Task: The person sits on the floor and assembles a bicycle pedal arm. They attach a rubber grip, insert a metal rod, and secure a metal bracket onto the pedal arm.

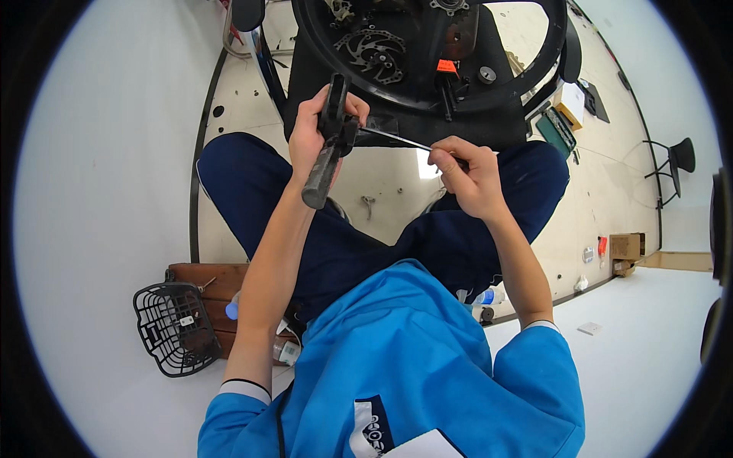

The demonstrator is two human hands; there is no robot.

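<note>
My left hand (307,141) is closed around a long black part (330,141), held upright over the gap between my knees; its exact kind I cannot tell. My right hand (471,174) grips a screwdriver, whose handle is mostly hidden in the fist. The thin metal screwdriver shaft (397,138) runs leftward to the side of the black part, where the fingers of my left hand hide its tip. Just beyond both hands, a large black wheel (321,47) lies on a black chair seat (504,131). A brake disc (374,55) sits inside its rim.
An orange-tagged black tool (447,95) and a round silver piece (486,75) lie within the wheel. Chair armrests (267,69) flank it. On the floor are a metal lever (369,204), a green case (557,131) and cardboard boxes (628,246). A black basket (175,328) stands at left.
</note>
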